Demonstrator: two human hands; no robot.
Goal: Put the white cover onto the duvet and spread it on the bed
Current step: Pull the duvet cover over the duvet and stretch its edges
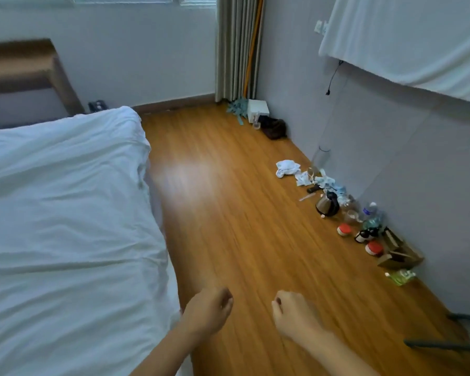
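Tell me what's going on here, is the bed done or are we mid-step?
A person stands beside the bed, both hands over the wooden floor and holding nothing. The left hand and right hand hang loosely curled, clear of the bedding. White bedding lies spread over the mattress, wrinkled; whether it is the covered duvet I cannot tell. More white fabric hangs at the upper right. A kettle and bottles sit along the wall.

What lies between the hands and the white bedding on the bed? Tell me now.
Nothing visible. The left hand hangs just beside the white bedding at the bed's edge, the right hand further out over bare wooden floor. Both hold nothing.
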